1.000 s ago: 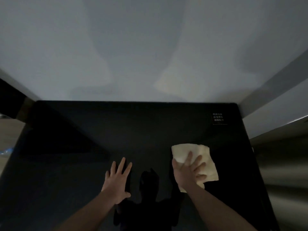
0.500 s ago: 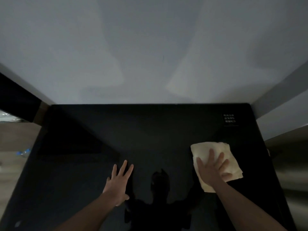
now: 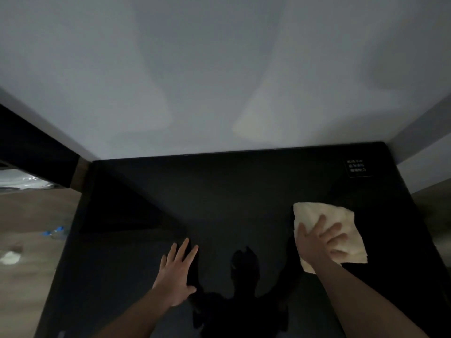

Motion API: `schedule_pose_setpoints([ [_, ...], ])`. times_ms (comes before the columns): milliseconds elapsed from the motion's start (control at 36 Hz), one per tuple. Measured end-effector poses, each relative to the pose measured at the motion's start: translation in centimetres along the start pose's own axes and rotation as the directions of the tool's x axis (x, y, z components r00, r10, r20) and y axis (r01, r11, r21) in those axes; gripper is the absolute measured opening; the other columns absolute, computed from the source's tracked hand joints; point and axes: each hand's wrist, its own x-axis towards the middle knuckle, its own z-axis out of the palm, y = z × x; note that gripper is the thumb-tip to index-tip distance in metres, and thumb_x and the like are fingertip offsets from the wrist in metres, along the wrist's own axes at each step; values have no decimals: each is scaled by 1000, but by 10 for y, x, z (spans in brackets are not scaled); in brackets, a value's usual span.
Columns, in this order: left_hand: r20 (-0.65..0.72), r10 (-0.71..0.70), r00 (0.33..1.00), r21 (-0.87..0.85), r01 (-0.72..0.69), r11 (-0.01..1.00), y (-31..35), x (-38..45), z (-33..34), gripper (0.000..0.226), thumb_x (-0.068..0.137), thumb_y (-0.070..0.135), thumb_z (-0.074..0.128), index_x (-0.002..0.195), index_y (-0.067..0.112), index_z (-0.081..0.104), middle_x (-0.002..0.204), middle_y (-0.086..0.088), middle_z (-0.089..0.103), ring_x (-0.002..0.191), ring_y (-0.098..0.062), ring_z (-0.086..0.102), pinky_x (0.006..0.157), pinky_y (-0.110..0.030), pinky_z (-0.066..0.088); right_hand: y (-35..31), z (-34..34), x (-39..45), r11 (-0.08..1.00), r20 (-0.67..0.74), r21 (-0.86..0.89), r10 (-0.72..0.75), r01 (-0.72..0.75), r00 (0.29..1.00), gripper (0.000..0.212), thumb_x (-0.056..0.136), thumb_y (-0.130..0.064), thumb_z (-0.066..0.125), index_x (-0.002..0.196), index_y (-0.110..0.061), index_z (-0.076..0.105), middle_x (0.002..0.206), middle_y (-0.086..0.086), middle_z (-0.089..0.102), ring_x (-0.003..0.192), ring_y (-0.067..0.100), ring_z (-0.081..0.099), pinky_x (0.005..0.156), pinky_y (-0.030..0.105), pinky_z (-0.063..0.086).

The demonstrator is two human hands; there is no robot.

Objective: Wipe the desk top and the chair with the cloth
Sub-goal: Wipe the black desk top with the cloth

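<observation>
A glossy black desk top (image 3: 219, 196) fills the lower half of the view. On its right part lies a pale yellow cloth (image 3: 317, 213), spread flat. My right hand (image 3: 319, 242) presses down on the cloth with fingers spread. My left hand (image 3: 177, 272) rests flat on the bare desk near the middle, fingers apart, holding nothing. The chair is not in view.
A white wall (image 3: 219, 69) stands right behind the desk. A small white printed label (image 3: 357, 167) sits at the desk's far right corner. Left of the desk is wooden floor (image 3: 31, 215) with a plastic bottle (image 3: 55, 232) and a white scrap (image 3: 10, 257).
My right hand has slid the cloth to the right across the desk. My left hand stays planted in about the same place.
</observation>
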Motion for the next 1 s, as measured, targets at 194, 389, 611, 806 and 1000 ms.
schedule_pose_setpoints([
  [194, -25, 34, 999, -27, -35, 999, -68, -1, -12, 116, 85, 41, 77, 161, 35, -11, 165, 7, -30, 154, -31, -19, 126, -53, 3, -50, 74, -68, 1000, 19, -2, -20, 20, 1000, 80, 101, -64, 20, 155, -29, -28, 158, 16, -40, 147, 41, -31, 115, 70, -10],
  [389, -3, 99, 995, 22, -99, 995, -152, -8, -21, 117, 85, 38, 78, 161, 35, -11, 165, 5, -31, 155, -31, -18, 125, -58, 8, -124, 163, -162, 996, 92, -35, -73, 77, 993, 81, 101, -65, 16, 151, -25, -35, 158, 19, -39, 147, 43, -32, 115, 72, -7],
  [611, 67, 76, 995, 72, -80, 994, -222, -15, -29, 121, 83, 43, 80, 160, 37, -13, 165, 5, -30, 155, -33, -17, 123, -62, 14, -127, 182, -188, 987, 150, -72, -130, 142, 980, 84, 98, -69, 18, 151, -30, -34, 156, 14, -43, 146, 39, -35, 116, 70, -11],
  [806, 57, 58, 997, 81, -62, 995, -219, -11, -24, 124, 83, 38, 82, 159, 38, -16, 164, 6, -31, 155, -33, -17, 122, -60, 23, -134, 186, -183, 988, 119, -90, -116, 127, 986, 84, 99, -69, 15, 149, -27, -38, 154, 15, -47, 144, 41, -39, 114, 71, -14],
  [1000, 47, 61, 997, 107, -66, 992, -219, -6, -26, 127, 80, 39, 84, 158, 40, -17, 164, 6, -32, 154, -35, -16, 120, -59, 27, -135, 187, -175, 984, 68, -75, -154, 159, 986, 84, 99, -68, 17, 150, -27, -36, 154, 15, -46, 143, 40, -40, 114, 69, -18],
])
